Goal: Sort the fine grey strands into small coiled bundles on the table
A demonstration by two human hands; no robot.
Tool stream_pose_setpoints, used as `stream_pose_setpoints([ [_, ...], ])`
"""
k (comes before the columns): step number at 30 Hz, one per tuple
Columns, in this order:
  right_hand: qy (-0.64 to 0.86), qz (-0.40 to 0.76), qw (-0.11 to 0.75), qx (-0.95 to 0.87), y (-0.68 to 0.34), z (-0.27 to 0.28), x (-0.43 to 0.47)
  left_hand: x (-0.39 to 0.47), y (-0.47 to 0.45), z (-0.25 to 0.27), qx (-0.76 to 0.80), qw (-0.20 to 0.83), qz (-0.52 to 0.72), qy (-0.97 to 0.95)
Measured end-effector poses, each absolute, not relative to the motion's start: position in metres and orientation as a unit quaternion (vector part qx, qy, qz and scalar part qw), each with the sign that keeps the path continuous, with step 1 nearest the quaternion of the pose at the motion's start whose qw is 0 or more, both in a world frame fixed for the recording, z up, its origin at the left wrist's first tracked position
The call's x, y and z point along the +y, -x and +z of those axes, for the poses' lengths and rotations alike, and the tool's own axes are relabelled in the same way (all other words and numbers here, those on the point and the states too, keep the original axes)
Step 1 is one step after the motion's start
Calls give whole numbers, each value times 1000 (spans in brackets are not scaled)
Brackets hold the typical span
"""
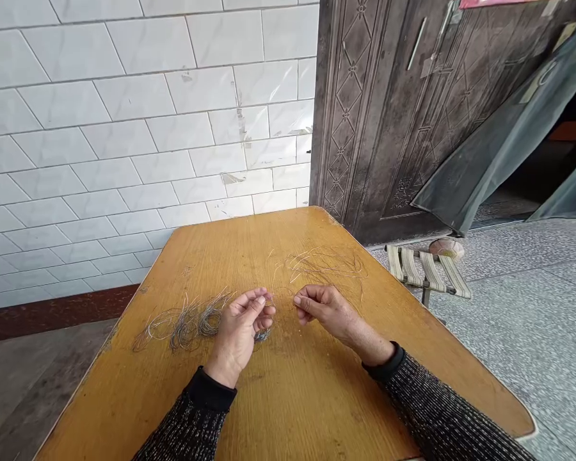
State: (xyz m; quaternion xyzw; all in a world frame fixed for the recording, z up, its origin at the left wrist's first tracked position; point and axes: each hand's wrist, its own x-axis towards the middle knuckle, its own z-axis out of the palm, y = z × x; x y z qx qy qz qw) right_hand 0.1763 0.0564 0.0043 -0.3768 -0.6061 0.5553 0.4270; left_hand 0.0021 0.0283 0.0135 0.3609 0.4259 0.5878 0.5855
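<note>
My left hand (240,330) is closed in a pinch, thumb against forefinger, on a thin copper-coloured wire (274,282) that rises past the fingertips. A short gap to the right, my right hand (327,312) also pinches, with a fine strand of the wire at its fingertips. Beyond the right hand lies a loose tangle of copper-coloured wires (333,264) on the table. Left of my left hand rest several grey wire coils (185,330). Another small grey coil (262,335) is partly hidden behind the left hand's fingers.
The wooden table (288,397) reaches to a white tiled wall (129,128). A dark carved door (388,115) stands behind on the right, with a grey-green curtain (513,128) beside it. A folding stool (427,272) with striped straps sits on the floor by the table's right edge.
</note>
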Motion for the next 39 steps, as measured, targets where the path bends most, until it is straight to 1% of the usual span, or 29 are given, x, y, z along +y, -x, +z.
stream_pose_setpoints([
  [3,382,578,423,-585,-178,6,55,33,4,15,436,524,641,-353],
  [6,380,594,409,-580,-177,5,54,38,10,16,435,496,675,-330],
  [10,385,599,384,-588,-167,-1,52,40,12,15,438,487,682,-324],
  [14,420,574,355,-607,-150,-12,51,39,11,16,436,480,687,-330],
  [17,457,530,321,-638,-140,-18,50,39,11,17,435,475,689,-331],
  [20,471,493,310,-663,-138,-19,49,39,11,17,439,475,687,-332],
  [24,483,383,296,-730,-143,-14,47,39,11,16,446,472,682,-337],
  [26,491,339,299,-745,-146,-11,48,38,10,15,447,473,677,-342],
  [29,503,304,306,-749,-157,-6,56,37,8,15,453,477,668,-348],
  [32,546,238,333,-731,-184,3,71,36,5,15,461,466,662,-363],
  [35,600,171,366,-690,-228,13,86,28,-2,16,462,431,640,-437],
  [37,638,141,375,-658,-259,14,94,16,-10,16,449,382,600,-540],
  [39,671,126,367,-631,-284,9,100,1,-20,15,401,331,547,-656],
])
